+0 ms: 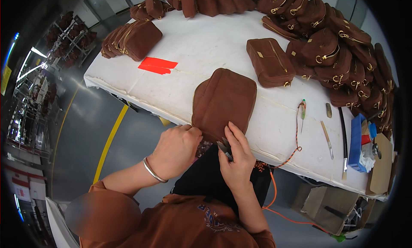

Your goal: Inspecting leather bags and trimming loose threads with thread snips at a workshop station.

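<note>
- Brown suede pouch (224,103) lies flat at the near edge of the white table (206,42), its lower corner hanging toward the person.
- Left hand (175,150) is clenched on the pouch's lower left corner, pinching it by the zipper edge.
- Right hand (237,155) presses on the pouch's bottom edge, fingers wrapped round small metal snips (224,147); blades point at the seam.
- Step, as I read it: trimming loose threads along the bottom seam, mid-inspection.
- The next move likely needs the left hand to keep the corner taut while the snip tips close on the thread only, clear of the suede.
- Pile of finished pouches (339,46) sits far right; red tape strip (157,65) and a braided cord (296,132) lie well apart.
</note>
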Demonstrator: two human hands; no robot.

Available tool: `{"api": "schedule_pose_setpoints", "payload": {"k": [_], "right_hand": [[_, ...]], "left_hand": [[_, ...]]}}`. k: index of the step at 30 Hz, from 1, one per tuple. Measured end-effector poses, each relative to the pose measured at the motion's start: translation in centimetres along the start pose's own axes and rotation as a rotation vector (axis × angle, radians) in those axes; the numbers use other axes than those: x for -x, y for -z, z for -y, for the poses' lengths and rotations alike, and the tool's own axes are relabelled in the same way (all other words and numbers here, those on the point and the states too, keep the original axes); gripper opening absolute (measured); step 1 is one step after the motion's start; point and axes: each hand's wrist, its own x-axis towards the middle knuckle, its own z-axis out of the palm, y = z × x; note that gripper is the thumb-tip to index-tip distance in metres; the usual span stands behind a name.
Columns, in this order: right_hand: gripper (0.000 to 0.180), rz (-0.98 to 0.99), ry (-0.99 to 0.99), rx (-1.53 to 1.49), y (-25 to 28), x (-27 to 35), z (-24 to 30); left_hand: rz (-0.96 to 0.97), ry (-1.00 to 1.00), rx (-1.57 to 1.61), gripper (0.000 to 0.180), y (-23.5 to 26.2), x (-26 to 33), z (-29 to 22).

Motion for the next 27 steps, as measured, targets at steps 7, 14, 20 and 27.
{"api": "schedule_pose_setpoints", "payload": {"k": [7,14,20,27], "right_hand": [[0.056,0.002,0.01,0.008,0.1,0.2,-0.1],[0.055,0.028,-0.017,0.018,0.3,0.1,0.3],[0.051,0.018,-0.089,-0.017,0.8,0.0,1.5],[0.035,0.106,-0.301,-0.256,2.7,1.1,3.1]], "left_hand": [[0.096,-0.01,-0.124,0.009,0.1,-0.8,-0.1],[0.103,-0.078,-0.13,0.006,0.4,-1.7,0.2],[-0.045,-0.177,0.035,0.008,-0.6,-1.5,1.5],[-0.114,-0.281,0.208,0.005,-1.6,-1.5,3.1]]}}
